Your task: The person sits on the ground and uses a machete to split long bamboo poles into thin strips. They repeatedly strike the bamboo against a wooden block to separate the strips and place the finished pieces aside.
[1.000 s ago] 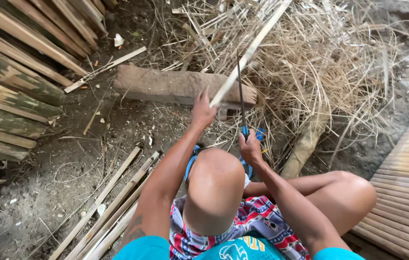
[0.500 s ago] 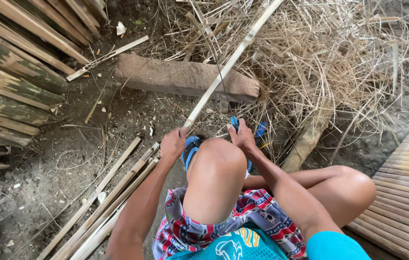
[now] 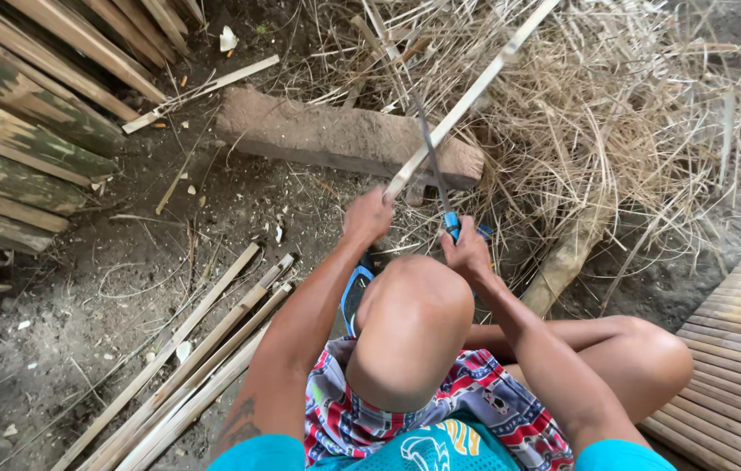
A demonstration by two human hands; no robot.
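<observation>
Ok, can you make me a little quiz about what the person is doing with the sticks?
1. True or false: the left hand grips a long bamboo strip.
2. What does the right hand hold? A) knife with a blue handle B) hammer C) rope
3. What lies behind the hands, across the dirt?

Key: 1 true. 2 A. 3 A weathered wooden block, beside a heap of dry bamboo shavings.

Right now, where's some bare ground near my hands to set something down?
The bare dirt patch lies left of your left hand, bordered by the brown wooden block, the stacked green-stained planks and the pale split bamboo strips. Right of your right hand, the dry straw pile crowds everything.
</observation>
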